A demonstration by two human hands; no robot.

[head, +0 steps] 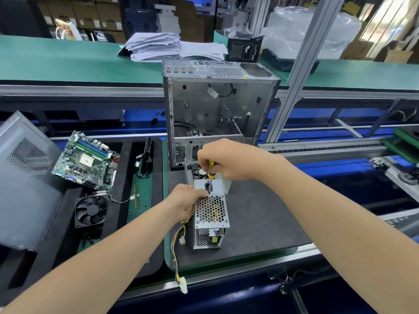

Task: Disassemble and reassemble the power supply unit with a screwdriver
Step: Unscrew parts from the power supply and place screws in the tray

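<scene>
A silver power supply unit (211, 214) with a honeycomb grille lies on the dark mat (260, 218) in front of me. My left hand (186, 200) grips its left side near the top. My right hand (226, 158) holds a yellow-handled screwdriver (211, 171) upright, with the tip down on the unit's top face beside the power socket. Yellow and black cables (179, 243) trail from the unit's left side over the mat's front edge to a white connector (183, 285).
An open, empty computer case (217, 109) stands just behind the unit. On the left lie a motherboard (87, 162), a black fan (91, 210), a memory stick (136, 196) and a grey side panel (25, 182). Stacked papers (158, 45) sit on the far green bench.
</scene>
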